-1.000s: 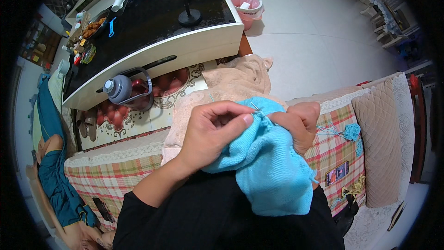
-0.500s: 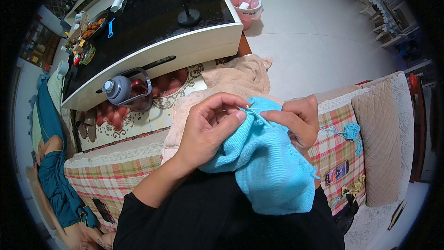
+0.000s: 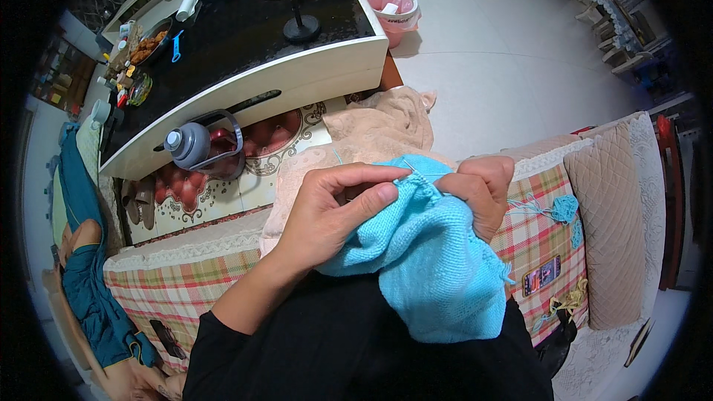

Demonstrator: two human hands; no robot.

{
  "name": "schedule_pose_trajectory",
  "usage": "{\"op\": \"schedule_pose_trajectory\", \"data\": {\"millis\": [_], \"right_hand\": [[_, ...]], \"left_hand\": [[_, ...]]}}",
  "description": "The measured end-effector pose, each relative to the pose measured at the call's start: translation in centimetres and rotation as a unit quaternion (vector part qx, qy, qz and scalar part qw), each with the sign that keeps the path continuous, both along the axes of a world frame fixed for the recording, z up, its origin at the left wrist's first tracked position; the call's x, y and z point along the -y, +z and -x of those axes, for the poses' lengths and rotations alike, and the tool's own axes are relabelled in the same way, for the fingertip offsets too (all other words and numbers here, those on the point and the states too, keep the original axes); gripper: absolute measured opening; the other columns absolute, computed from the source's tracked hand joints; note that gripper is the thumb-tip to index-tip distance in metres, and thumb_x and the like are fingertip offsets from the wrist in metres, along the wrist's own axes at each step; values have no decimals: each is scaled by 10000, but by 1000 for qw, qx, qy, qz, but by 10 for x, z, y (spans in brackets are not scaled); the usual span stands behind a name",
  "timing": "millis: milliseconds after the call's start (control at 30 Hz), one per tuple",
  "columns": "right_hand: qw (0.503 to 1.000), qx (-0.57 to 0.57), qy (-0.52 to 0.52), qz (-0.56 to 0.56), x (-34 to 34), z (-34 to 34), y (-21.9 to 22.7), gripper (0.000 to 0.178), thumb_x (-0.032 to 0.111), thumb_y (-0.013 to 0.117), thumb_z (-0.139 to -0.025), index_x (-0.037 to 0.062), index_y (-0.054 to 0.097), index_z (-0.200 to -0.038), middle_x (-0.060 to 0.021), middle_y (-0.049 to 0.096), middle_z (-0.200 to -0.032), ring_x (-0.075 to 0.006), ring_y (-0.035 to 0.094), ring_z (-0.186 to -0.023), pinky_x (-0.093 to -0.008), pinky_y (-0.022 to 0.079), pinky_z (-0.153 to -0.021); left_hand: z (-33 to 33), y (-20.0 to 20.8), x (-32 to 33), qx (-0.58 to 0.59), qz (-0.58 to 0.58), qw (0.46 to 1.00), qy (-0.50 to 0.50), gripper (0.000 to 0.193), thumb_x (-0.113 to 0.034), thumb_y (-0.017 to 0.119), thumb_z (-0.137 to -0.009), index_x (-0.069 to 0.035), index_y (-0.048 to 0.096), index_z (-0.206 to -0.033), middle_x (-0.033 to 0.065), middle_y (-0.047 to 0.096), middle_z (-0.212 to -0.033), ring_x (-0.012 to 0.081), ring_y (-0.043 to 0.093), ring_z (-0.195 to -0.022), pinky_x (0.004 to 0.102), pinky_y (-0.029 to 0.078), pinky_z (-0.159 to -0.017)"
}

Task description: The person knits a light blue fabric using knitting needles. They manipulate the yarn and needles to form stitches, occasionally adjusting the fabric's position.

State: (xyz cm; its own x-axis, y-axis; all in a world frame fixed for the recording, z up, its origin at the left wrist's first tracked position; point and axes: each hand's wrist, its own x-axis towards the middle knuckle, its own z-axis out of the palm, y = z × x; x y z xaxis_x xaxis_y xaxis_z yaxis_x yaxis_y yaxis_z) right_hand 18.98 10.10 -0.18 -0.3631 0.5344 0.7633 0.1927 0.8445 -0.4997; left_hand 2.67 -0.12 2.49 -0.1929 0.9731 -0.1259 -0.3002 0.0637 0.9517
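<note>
A light-blue piece of knitting [image 3: 445, 289] hangs in folds from both my hands over my lap. My left hand [image 3: 334, 208] pinches its upper edge between thumb and forefinger. Across from it, my right hand [image 3: 481, 191] is closed at the far right side of the same edge, its fingers curled in. Between the hands a thin needle tip [image 3: 410, 168] and a strand of blue yarn show at the stitches. The rest of the needles is hidden by my fingers and the fabric. To the right, a small bundle of blue yarn [image 3: 564, 209] lies on the plaid seat cover.
A phone [image 3: 541, 276] lies on the plaid sofa cover [image 3: 208, 281], beside a quilted cushion [image 3: 605, 230]. Ahead stands a black-topped table [image 3: 238, 30] with a phone stand [image 3: 301, 28]. A grey jug [image 3: 191, 145], a pink bin [image 3: 394, 11] and another person's teal clothing [image 3: 93, 297] are around.
My right hand has drawn slightly right and its forefinger has curled in from pointing at the stitches. The left forefinger has straightened along the edge.
</note>
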Motion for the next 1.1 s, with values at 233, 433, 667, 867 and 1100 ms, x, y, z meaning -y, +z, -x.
{"op": "schedule_pose_trajectory", "data": {"millis": [233,433,667,867,1100], "right_hand": [[994,-2,75,-80,-11,8,-3,335,167,798,-513,137,679,-824,-9,602,-935,-225,541,-913,-314,476,-768],[953,-92,215,192,-6,5,10,271,60,804,-722,97,684,-962,-121,626,-1081,-270,595,-1092,-368,490,-929],[813,60,399,419,-25,-48,40,223,117,720,-861,-1,693,-1048,-128,689,-1044,-208,655,-986,-323,508,-888],[867,83,279,405,6,-48,56,96,64,630,-924,-1,681,-974,-73,693,-864,-142,642,-783,-271,492,-713],[820,132,338,442,20,-52,60,181,121,647,-938,10,650,-1081,-61,673,-897,-132,632,-789,-271,494,-734]], "left_hand": [[-13,-5,-5,66,33,997,13,187,-108,696,-918,23,721,-1049,74,720,-971,84,640,-871,220,508,-793],[-4,-11,-8,144,28,987,65,127,-113,690,-892,5,718,-927,47,712,-874,75,631,-778,225,498,-742],[10,4,-4,88,-68,984,140,111,-111,688,-877,-2,678,-857,94,722,-868,118,661,-788,259,518,-769],[10,13,3,-113,-143,977,111,91,-58,706,-851,29,706,-877,132,700,-973,157,650,-909,276,504,-828],[9,21,14,-108,-187,972,94,64,-3,674,-861,48,706,-882,146,682,-1005,191,645,-960,320,506,-880]]}}
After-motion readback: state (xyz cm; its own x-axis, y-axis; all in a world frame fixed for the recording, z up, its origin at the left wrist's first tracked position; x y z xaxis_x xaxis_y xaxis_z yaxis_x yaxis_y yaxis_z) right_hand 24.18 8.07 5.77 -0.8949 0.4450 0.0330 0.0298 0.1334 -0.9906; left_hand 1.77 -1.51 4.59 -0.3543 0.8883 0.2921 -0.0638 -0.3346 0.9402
